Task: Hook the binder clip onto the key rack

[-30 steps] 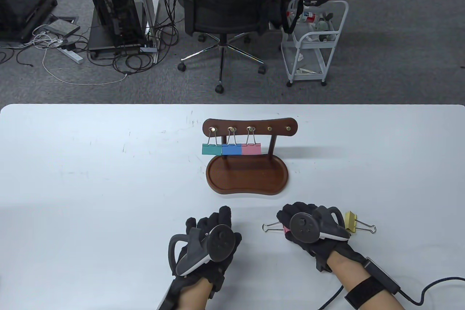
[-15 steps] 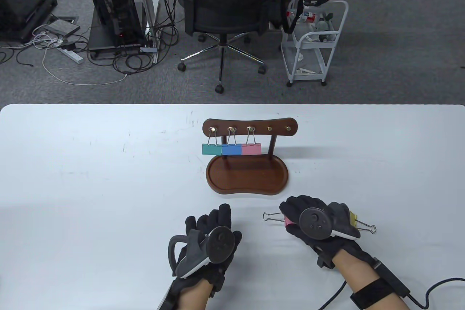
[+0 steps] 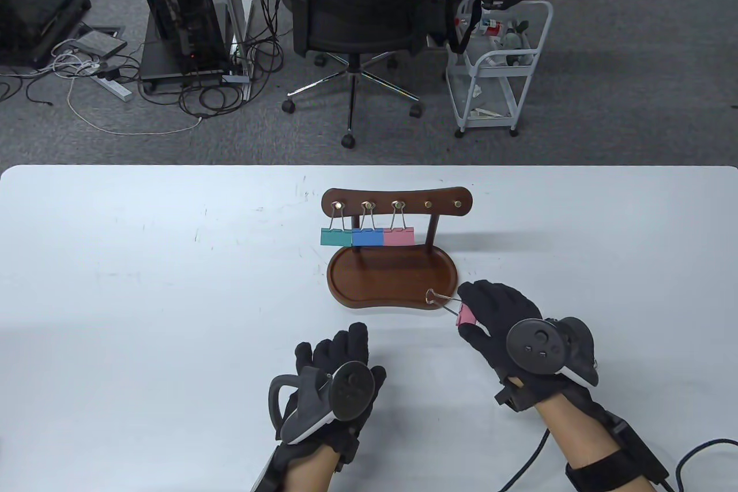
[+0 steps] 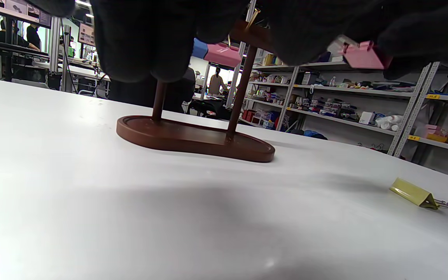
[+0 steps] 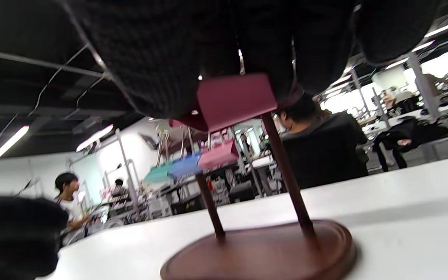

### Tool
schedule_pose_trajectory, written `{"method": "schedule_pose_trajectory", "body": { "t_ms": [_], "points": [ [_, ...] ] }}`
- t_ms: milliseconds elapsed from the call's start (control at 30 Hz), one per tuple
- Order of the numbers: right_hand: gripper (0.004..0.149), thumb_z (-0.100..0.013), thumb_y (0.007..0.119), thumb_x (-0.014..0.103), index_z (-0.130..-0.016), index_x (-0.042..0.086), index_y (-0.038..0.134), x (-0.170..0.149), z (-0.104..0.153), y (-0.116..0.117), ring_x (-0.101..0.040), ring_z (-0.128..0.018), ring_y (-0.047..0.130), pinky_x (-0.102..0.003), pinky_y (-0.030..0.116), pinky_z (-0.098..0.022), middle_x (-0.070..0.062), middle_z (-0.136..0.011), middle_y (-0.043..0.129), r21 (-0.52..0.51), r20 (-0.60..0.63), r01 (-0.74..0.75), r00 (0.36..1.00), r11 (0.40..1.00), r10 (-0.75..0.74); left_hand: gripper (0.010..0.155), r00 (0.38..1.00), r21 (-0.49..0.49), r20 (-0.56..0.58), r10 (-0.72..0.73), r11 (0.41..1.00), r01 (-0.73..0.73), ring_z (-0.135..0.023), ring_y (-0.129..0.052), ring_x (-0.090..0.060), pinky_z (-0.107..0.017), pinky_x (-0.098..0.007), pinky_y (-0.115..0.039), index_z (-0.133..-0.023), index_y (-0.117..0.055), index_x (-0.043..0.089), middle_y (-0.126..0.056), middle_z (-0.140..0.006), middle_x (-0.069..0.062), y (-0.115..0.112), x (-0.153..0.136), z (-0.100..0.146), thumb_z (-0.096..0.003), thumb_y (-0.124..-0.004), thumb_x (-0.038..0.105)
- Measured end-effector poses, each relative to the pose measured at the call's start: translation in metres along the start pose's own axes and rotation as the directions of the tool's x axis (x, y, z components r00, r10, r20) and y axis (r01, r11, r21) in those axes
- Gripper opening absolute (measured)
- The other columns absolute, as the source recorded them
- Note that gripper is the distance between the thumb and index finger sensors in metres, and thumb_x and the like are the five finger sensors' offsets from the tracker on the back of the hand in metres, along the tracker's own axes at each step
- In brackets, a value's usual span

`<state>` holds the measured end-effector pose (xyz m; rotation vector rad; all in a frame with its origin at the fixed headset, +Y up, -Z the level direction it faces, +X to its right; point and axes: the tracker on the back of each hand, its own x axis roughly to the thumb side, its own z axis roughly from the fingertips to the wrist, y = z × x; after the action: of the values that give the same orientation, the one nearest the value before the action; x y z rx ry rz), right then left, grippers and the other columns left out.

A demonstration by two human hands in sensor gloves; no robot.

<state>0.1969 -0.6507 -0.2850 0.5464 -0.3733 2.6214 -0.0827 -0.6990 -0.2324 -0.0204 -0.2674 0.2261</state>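
My left hand [image 3: 334,382] lies flat on the table [image 3: 144,296] near its front edge, fingers loose, gripping nothing. My right hand [image 3: 507,325] is lifted off the table just right of the rack's base [image 3: 392,281] and pinches a pink clip [image 3: 466,316] by its body, the wire loop [image 3: 433,297] pointing toward the rack.

From above, my right hand hides the yellow clip; only the left wrist view shows it [image 4: 414,193], lying on the table with its wire handles out to the right. The right wrist view shows the pink clip [image 5: 233,99] from below, a folded pink body wedged between my gloved fingers [image 5: 161,58], somewhat blurred.

Farther back, the rack [image 3: 398,205] stands upright on two posts. Its three left hooks carry a green clip [image 3: 335,236], a blue clip [image 3: 367,236] and another pink one [image 3: 399,236], side by side and touching. The two right hooks [image 3: 443,204] are bare.
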Motion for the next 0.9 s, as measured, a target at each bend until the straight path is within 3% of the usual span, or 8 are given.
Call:
{"method": "schedule_pose_trajectory", "body": {
  "t_ms": [333,600,900],
  "points": [
    [0.070,-0.047,0.089,0.039,-0.105,0.004,0.072,-0.004,-0.024,-0.023,-0.056,-0.083,0.078,-0.069,0.066,-0.057,-0.028,-0.100,0.080,-0.217,-0.201,0.131,0.964,0.967,-0.175,0.079,1.000,-0.013,-0.015,0.009,1.000,-0.009,-0.095,-0.077,-0.059,-0.070,-0.081,-0.045,-0.117,-0.051,0.000,-0.073,-0.110,-0.030,-0.001,-0.001,-0.002,-0.0574,-0.077,0.044],
    [0.072,-0.047,0.090,0.040,-0.106,0.002,0.070,-0.005,-0.048,-0.025,-0.056,-0.082,0.078,-0.069,0.066,-0.057,-0.030,-0.098,0.080,-0.280,-0.323,0.169,0.910,0.945,-0.259,0.079,1.000,-0.012,-0.018,0.010,1.000,-0.010,-0.095,-0.077,-0.059,-0.070,-0.081,-0.045,-0.117,-0.051,0.000,-0.073,-0.110,-0.030,-0.001,-0.002,-0.002,-0.0575,-0.077,0.044],
    [0.073,-0.047,0.090,0.042,-0.104,0.000,0.070,0.007,-0.071,-0.016,-0.056,-0.078,0.080,-0.069,0.067,-0.055,-0.032,-0.094,0.081,-0.296,-0.396,0.143,0.882,0.944,-0.258,0.079,1.000,-0.015,-0.021,0.009,1.000,-0.009,-0.095,-0.077,-0.059,-0.070,-0.081,-0.045,-0.117,-0.051,0.000,-0.073,-0.110,-0.030,-0.001,-0.001,-0.002,-0.0576,-0.077,0.044]
  ]
}}
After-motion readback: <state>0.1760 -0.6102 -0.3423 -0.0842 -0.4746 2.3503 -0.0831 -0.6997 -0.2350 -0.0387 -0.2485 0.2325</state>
